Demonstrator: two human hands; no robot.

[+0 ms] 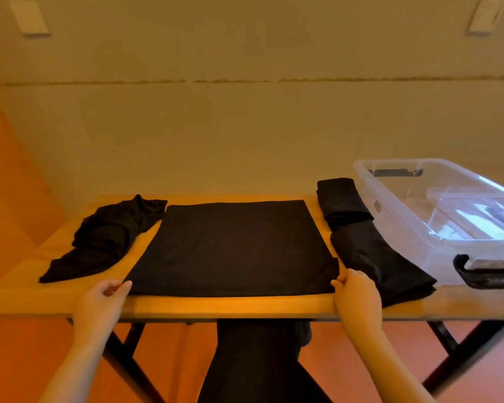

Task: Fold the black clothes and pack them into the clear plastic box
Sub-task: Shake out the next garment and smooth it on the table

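A black garment (233, 245) lies flat as a neat rectangle in the middle of the wooden table (227, 306). My left hand (102, 303) pinches its near left corner and my right hand (355, 295) pinches its near right corner. Left of it sits a crumpled black garment (105, 237). To the right lie two folded black pieces, one far (342, 202) and one near (376, 260). The clear plastic box (437, 219) stands open at the table's right end, with black handles.
The table stands against a plain wall on black crossed legs (134, 370). More black cloth (259, 359) hangs below the table's front edge between my arms. Something pale and clear lies inside the box. The floor is reddish.
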